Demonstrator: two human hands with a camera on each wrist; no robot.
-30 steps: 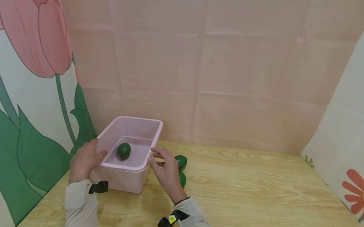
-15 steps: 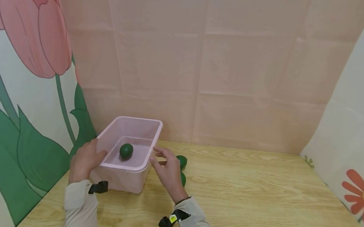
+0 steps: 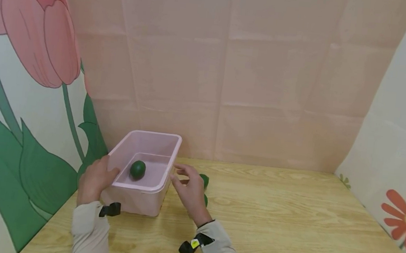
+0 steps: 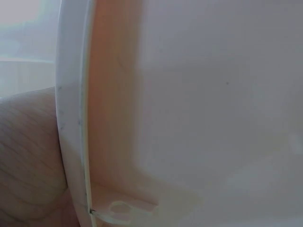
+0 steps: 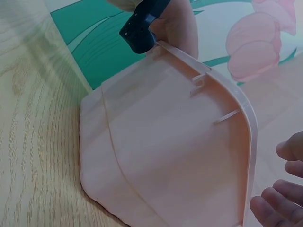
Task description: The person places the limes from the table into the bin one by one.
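A pale pink plastic bin stands at the left of the table. Inside it, on the floor, lies a dark green round fruit-like thing. My left hand grips the near left rim, its thumb over the inner side. In the left wrist view part of that hand shows behind the rim. Just off the right rim, my right hand has loosely bent, spread fingers with nothing between them. The right wrist view shows its fingertips right beside the rim.
Two more dark green round things, one farther back and one nearer, lie right of my right hand, partly hidden by it. A tulip-printed wall borders the left side, and a pinkish sheet rises behind the wood-grain table.
My right hand has shifted slightly rightward, off the bin's rim. The green thing inside rolled right, then back left. My left hand has stayed in place.
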